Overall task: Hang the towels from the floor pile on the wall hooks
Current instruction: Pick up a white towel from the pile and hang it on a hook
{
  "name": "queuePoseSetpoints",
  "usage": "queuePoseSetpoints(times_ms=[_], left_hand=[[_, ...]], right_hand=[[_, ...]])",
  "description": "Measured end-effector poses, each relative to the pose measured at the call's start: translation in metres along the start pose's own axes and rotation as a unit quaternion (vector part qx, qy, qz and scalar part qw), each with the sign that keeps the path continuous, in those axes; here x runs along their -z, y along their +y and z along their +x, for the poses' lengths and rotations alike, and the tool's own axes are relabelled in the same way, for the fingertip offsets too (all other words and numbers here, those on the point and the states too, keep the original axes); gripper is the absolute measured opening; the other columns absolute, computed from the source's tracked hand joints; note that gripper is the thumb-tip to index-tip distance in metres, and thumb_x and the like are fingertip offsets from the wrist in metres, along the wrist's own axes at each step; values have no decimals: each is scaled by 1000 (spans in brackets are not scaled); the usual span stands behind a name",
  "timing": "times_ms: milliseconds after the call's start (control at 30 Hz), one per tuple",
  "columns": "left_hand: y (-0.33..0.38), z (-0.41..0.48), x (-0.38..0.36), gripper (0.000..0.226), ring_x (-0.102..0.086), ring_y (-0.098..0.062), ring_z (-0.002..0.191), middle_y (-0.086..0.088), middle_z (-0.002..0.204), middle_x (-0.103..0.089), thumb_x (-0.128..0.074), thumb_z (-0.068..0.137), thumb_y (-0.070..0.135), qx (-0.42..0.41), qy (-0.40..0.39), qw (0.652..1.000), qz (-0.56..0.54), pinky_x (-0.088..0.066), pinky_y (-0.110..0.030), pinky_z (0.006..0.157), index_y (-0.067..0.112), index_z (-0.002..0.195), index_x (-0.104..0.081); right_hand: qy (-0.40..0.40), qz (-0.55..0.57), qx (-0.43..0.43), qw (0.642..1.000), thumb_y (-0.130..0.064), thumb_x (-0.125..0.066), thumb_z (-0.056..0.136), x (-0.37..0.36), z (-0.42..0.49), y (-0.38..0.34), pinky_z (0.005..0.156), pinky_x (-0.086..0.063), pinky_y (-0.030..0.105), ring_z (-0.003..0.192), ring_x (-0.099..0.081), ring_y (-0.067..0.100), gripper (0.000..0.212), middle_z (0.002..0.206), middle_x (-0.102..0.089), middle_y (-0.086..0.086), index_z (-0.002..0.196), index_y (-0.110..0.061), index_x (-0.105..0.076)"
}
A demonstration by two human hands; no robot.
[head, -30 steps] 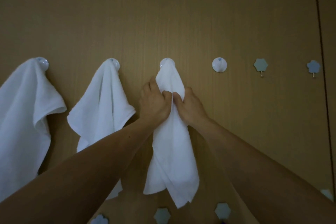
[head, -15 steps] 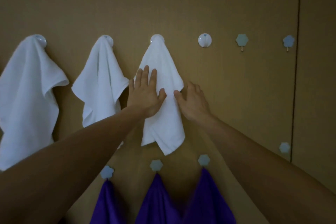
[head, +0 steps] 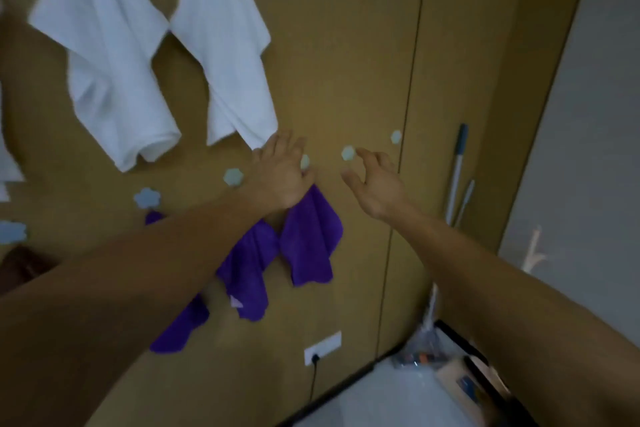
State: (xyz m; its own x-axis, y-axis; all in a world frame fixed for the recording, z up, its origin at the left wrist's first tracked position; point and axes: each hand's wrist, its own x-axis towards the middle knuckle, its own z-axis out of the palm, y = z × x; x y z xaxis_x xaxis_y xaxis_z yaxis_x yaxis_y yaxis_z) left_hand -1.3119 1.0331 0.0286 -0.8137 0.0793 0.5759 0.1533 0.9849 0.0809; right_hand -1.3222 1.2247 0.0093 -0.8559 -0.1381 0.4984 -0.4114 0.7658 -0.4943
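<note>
Left hand: centre frame, arm stretched to the wall, back of hand up, fingers relaxed and straight, holding nothing. Fingertips blurred; contact with the wall cannot be told.
Right hand: just right of it, fingers loosely curled, thumb apart, holding nothing, close under a flower-shaped hook.

Towels: two white towels hang at upper left, side by side, corners touching. Three purple towels hang in a lower row at centre, partly behind the left forearm.

Room: brown wood-panel wall with more hooks at the top edge and left. Socket low on the wall, black cable going down. Pole leans at right, beside a grey wall.
</note>
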Motion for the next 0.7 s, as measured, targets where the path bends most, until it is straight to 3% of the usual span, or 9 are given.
queuePoseSetpoints(times_ms=[200, 333, 500, 700], left_hand=[[100, -66, -62, 69, -4, -29, 147, -10, 161, -4, -38, 95, 45, -49, -153, 985, -68, -8, -51, 116, 18, 153, -12], [172, -117, -96, 71, -7, -27, 146, -9, 160, -8, -40, 92, 48, -91, -216, 968, -92, -11, -49, 116, 22, 152, -13], [265, -178, -133, 69, -14, -32, 144, -7, 160, -9, -37, 93, 51, -143, -297, 936, -123, -16, -48, 114, 24, 152, -13], [377, -249, -170, 65, -22, -30, 141, -6, 155, -24, -43, 92, 49, -214, -344, 902, -149, -23, -47, 112, 20, 148, -28]], right_hand=[[-47, -77, -108, 990, -47, -44, 98, 44, -132, 81, 110, -29, 36, 133, -36, 36, 60, 146, -35, 15, 149, -18, -30], [-64, -115, -189, 973, -45, -44, 98, 78, -211, 137, 109, -31, 38, 130, -38, 39, 58, 140, -38, 20, 148, -17, -32], [-82, -115, -280, 949, -45, -45, 98, 120, -315, 207, 110, -28, 39, 135, -31, 35, 57, 147, -33, 16, 147, -20, -34], [-103, -124, -357, 920, -48, -46, 96, 157, -420, 279, 108, -32, 46, 132, -34, 35, 56, 147, -34, 13, 146, -24, -34]])
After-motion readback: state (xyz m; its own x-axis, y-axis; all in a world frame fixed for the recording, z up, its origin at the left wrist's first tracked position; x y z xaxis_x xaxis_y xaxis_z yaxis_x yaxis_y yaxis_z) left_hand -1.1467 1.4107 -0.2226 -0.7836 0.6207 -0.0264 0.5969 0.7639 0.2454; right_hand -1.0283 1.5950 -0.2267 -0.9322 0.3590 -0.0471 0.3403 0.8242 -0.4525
